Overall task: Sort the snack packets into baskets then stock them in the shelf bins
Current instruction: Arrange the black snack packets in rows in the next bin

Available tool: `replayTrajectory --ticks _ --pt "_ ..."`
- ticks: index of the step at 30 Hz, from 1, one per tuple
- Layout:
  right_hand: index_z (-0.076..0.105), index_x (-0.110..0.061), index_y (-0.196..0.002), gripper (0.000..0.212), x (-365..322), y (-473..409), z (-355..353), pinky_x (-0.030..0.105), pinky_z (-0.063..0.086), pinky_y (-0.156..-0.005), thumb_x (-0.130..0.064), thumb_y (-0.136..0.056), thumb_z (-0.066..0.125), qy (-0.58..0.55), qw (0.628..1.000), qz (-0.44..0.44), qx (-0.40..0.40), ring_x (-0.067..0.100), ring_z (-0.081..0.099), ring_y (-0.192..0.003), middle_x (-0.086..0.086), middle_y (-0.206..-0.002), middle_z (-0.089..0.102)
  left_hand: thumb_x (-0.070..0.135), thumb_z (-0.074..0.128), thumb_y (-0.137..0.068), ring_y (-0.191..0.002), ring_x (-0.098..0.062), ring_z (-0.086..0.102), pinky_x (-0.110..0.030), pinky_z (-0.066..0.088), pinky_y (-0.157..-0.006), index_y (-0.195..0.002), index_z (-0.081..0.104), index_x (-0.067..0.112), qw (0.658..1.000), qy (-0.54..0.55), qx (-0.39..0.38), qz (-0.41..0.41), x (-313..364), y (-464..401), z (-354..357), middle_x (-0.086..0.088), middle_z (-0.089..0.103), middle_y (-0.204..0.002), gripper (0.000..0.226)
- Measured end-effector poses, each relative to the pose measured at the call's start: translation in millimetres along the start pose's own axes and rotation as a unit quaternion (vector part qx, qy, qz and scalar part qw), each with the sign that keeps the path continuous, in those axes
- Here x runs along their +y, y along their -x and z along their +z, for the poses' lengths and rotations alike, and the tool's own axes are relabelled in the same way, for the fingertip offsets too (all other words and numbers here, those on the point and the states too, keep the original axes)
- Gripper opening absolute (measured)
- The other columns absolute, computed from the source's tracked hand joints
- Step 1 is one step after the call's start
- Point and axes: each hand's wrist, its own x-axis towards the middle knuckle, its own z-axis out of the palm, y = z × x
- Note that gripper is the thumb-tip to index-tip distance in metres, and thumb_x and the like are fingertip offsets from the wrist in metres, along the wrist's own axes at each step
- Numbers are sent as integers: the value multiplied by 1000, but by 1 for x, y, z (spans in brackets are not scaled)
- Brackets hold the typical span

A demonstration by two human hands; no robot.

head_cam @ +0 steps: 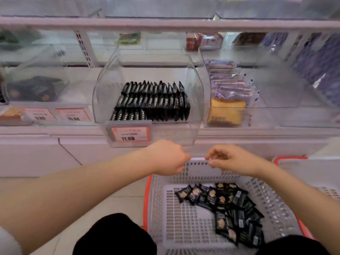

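A white slotted basket [158,205] with an orange rim sits on the floor in front of my knees. Several black snack packets [228,205] lie loose in its right half. Straight ahead on the shelf stands a clear bin [103,92] holding neat upright rows of black packets [152,102]. My left hand [167,157] and my right hand [230,161] are both at the basket's far rim, fingers curled and pinching its white top edge. Neither hand holds a packet.
A price tag reading 11.80 [129,134] hangs on the bin's front. To the right a bin holds purple-wrapped cakes [230,83]; to the left a bin holds dark packets [35,89]. A second basket [311,172] stands at the right. White floor tiles lie left.
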Motion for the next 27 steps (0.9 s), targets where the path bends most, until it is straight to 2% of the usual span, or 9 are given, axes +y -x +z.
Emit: replayTrajectory --ticks 2,5,7,11,17,21,23,25,27 --pt "61 -13 -98 9 47 2 9 15 42 -65 -14 -90 60 36 997 60 -9 12 56 -80 -2 -84 61 28 38 -95 -99 -34 59 -33 38 -64 -118 51 13 999 24 -42 6 16 -25 21 -14 59 -115 31" --pt "61 -5 -108 22 114 9 20 11 39 -64 -18 -91 59 91 987 125 -42 10 55 -86 0 -94 61 23 39 -93 -105 -34 57 -38 50 -81 -117 53 11 993 60 -95 22 43 -66 59 -14 60 -117 30" --pt "61 -7 -109 22 154 16 28 9 40 -64 -19 -91 59 85 982 160 -63 10 55 -86 -1 -96 60 20 40 -93 -104 -34 58 -39 48 -79 -117 53 11 990 79 -110 28 62 -90 83 -15 60 -116 29" --pt "60 -13 -104 17 225 27 50 29 44 -83 -26 -93 56 85 965 232 -84 19 57 -96 4 -106 63 15 39 -93 -97 -35 57 -38 41 -66 -113 52 11 977 143 -158 30 97 -130 133 -14 58 -113 24" --pt "53 -9 -119 28 295 12 81 33 43 -82 -19 -93 52 149 952 261 -61 25 52 -101 13 -121 54 22 36 -97 -79 -28 52 -39 47 -71 -91 46 16 911 338 -208 -111 134 -167 211 -12 57 -97 14" --pt "33 -8 -139 48 324 -7 103 38 35 -102 -7 -92 44 225 942 249 16 29 30 -132 11 -145 31 21 37 -96 -72 -22 56 -32 42 -60 -103 54 14 863 405 -194 -232 150 -176 252 -5 61 -89 20" --pt "29 -10 -142 54 335 -17 110 41 27 -110 -3 -90 43 272 930 246 -8 28 15 -141 9 -154 18 17 37 -96 -69 -20 55 -28 41 -57 -112 55 14 848 408 -189 -280 150 -176 268 -4 61 -91 24" --pt "27 -12 -142 57 344 -24 114 43 24 -111 -5 -89 46 318 915 243 -61 30 10 -143 10 -154 15 12 39 -94 -83 -25 59 -33 48 -66 -122 51 12 825 423 -193 -322 147 -175 280 -11 61 -109 30" --pt "30 -13 -139 56 351 -27 115 43 27 -109 -9 -88 50 369 896 228 -94 33 17 -137 12 -148 23 9 43 -92 -107 -29 54 -40 48 -86 -129 46 10 817 422 -192 -342 143 -175 291 -14 51 -127 38"
